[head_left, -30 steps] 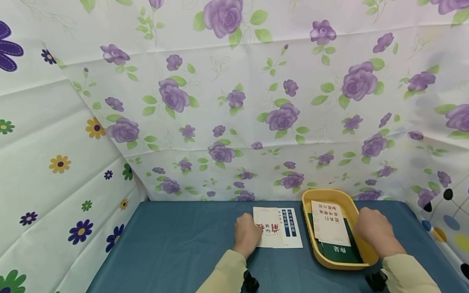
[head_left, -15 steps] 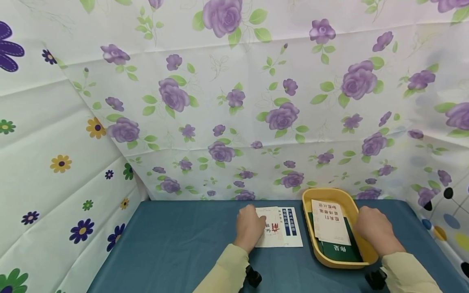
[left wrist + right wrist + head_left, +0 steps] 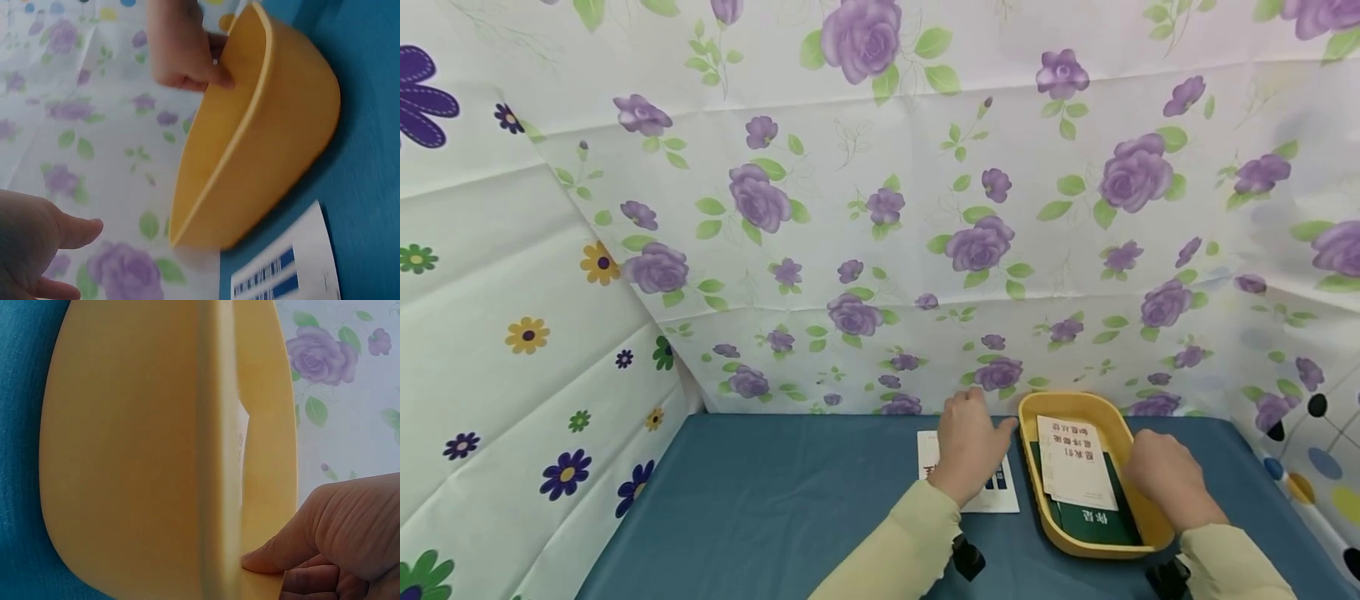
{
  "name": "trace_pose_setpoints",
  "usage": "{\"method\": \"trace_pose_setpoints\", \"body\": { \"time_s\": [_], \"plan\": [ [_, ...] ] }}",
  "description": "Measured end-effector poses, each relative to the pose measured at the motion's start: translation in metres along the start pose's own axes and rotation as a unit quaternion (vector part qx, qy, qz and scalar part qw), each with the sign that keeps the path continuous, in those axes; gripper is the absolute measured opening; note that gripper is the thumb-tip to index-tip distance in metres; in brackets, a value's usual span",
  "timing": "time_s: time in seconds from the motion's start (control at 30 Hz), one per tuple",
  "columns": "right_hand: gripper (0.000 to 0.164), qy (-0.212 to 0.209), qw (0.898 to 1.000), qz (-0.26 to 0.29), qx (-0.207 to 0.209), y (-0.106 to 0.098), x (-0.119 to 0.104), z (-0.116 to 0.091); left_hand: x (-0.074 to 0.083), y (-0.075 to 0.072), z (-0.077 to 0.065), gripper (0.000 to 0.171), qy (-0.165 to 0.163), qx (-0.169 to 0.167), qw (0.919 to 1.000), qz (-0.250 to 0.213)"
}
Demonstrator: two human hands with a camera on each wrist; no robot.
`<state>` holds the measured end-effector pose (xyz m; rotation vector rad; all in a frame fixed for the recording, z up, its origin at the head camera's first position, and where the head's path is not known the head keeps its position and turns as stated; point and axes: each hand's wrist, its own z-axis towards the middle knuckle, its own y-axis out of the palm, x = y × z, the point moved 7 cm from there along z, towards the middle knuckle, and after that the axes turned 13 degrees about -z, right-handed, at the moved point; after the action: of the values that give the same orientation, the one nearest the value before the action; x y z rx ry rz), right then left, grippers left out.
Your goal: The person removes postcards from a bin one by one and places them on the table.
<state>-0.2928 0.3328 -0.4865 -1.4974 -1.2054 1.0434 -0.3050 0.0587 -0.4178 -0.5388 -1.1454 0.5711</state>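
Note:
My left hand is raised over the printed white cards on the table, hiding most of them. In the left wrist view its thumb stands apart from the fingers, and nothing lies between them. My right hand grips the right side of a yellow plastic tray. The right wrist view shows the thumb on the inner wall and curled fingers outside the rim. Inside the tray, a white card with dark red writing overlaps a green booklet or card with white characters.
A blue cloth covers the table. Behind it hangs a white sheet with purple roses, and another flowered sheet closes the left side. The tray stands just right of the loose cards, near the back edge.
My left hand has left the cards' left edge and moved right and up, its thumb now spread towards the tray. The right hand stays on the tray.

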Motion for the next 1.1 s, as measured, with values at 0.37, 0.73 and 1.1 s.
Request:
{"method": "trace_pose_setpoints", "body": {
  "time_s": [0.37,0.73,1.1],
  "plan": [
    [0.01,0.0,1.0,-0.004,0.001,-0.003,-0.002,-0.001,0.04,0.038,-0.01,0.068,0.051,-0.038,0.9976,0.027],
    [0.01,-0.004,1.0,0.005,-0.007,-0.002,-0.002,-0.002,0.052,0.079,-0.019,0.072,0.026,-0.102,0.9944,-0.001],
    [0.009,-0.003,1.0,0.001,-0.012,-0.001,0.0,-0.001,0.055,0.112,-0.027,0.056,0.032,-0.183,0.9826,-0.012]
  ]
}}
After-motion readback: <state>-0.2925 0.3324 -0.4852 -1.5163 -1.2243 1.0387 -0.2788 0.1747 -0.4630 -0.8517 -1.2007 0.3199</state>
